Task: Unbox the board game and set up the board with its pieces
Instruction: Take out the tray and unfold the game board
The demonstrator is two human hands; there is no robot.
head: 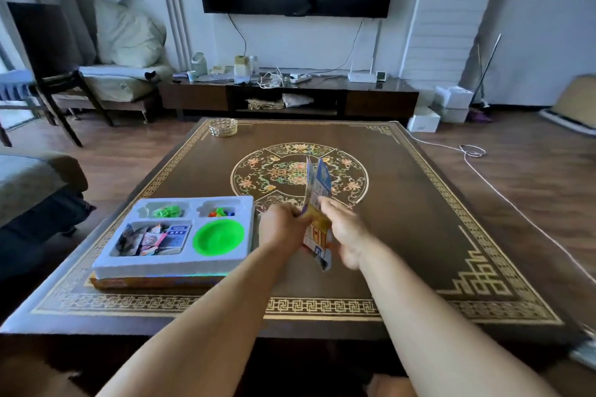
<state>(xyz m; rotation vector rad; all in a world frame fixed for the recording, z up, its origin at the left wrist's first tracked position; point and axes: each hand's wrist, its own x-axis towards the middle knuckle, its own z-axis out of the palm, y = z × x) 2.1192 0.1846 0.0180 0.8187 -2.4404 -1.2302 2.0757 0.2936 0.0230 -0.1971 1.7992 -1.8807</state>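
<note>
Head cam: one folded game board [317, 200], held edge-up over the near middle of the coffee table [419, 203], its two leaves slightly parted at the far end. Left hand [283, 226] curls round its left side, right hand [345, 229] grips the right. One white tray [238, 255] sits left with four compartments: green bits, mixed pawns, cards, one green bowl [218, 237]. One glass ashtray [223, 127] at the far edge.

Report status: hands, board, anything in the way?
Left hand and right hand both grip the folded board, held on edge above the table. Tray of pieces sits left. Landing spot unobstructed.
</note>
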